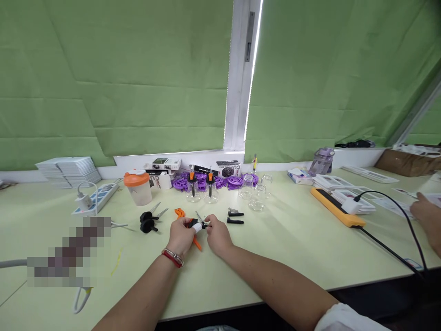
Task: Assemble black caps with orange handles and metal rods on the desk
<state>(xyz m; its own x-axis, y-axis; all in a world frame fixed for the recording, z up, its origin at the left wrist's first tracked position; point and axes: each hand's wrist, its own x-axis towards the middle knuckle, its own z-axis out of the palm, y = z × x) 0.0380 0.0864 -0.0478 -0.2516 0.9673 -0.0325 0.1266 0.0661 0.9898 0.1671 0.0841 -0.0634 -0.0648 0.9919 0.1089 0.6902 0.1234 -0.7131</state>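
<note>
My left hand (181, 236) is closed around a small black part (193, 223), from which a thin metal rod seems to rise. A white wrap or piece lies at its fingertips; I cannot tell which. Close against it, my right hand (218, 235) pinches a thin dark piece, mostly hidden by the fingers. An orange clip-like piece (179, 212) lies just behind the left hand, and another orange piece (197, 243) shows below it. Right of the hands are a spring (233, 210) and a black tube-shaped part (235, 221). Black parts with metal rods (148, 224) lie to the left.
Behind are clear glass jars (257, 205), two jars with black and orange tops (210, 188), purple pieces (234, 182) and an orange-lidded cup (138, 188). An orange power strip (336, 208) with cables stands right. Another person's hand (427, 216) is at the far right.
</note>
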